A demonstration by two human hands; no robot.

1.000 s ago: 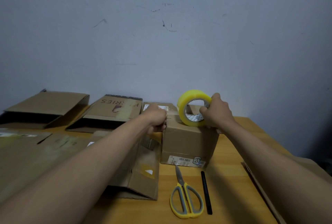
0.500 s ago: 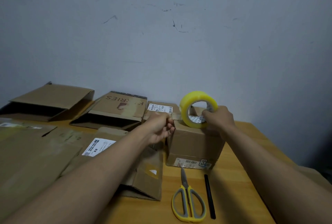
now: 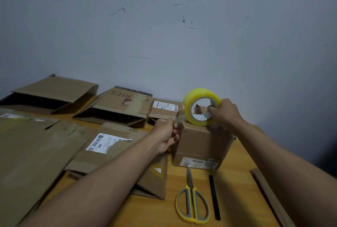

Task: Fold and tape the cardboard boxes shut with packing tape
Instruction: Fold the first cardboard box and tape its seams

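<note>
At nine o'clock of the small closed brown cardboard box [image 3: 203, 143] on the wooden tabletop [image 3: 233, 186], the left hand [image 3: 166, 133] pinches the free end of clear tape drawn from the yellow roll of packing tape [image 3: 200, 107]. The roll stands on the box's top, toward its twelve o'clock edge, with the right hand [image 3: 225, 112] curled round its rim at three o'clock. To do this well, keep the strip taut and centred over the seam before pressing down; yellow-handled scissors [image 3: 191, 202] wait at six o'clock.
</note>
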